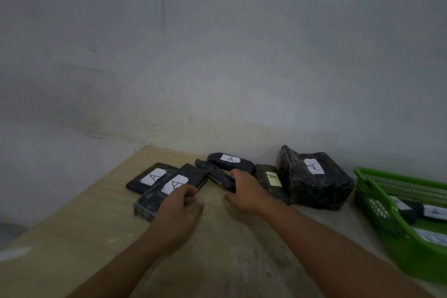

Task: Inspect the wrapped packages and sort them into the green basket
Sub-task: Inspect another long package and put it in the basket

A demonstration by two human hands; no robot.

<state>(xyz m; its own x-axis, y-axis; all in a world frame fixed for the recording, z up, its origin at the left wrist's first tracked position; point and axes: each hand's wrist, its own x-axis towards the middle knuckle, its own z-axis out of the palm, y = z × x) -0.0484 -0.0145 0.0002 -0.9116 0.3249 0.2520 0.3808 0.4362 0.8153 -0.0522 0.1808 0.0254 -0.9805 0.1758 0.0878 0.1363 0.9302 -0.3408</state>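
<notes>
Wooden table (96, 225): right hand (246, 192) grasped slim package (217, 173); left hand (179, 210) curled by long package (150, 203), grip unclear; basket (411, 244) at right.

The wrapped packages (314, 195) were black with dull glossy streaks. Most bore a white label (313, 166) marked with a black letter A; one small package (267, 192) carried a pale yellow label (273, 178). The basket (384, 222) was bright green with lattice-holed walls. The surface (96, 225) was pale tan wood, mottled grey nearer; the wall (217, 55) was grey-white.
</notes>
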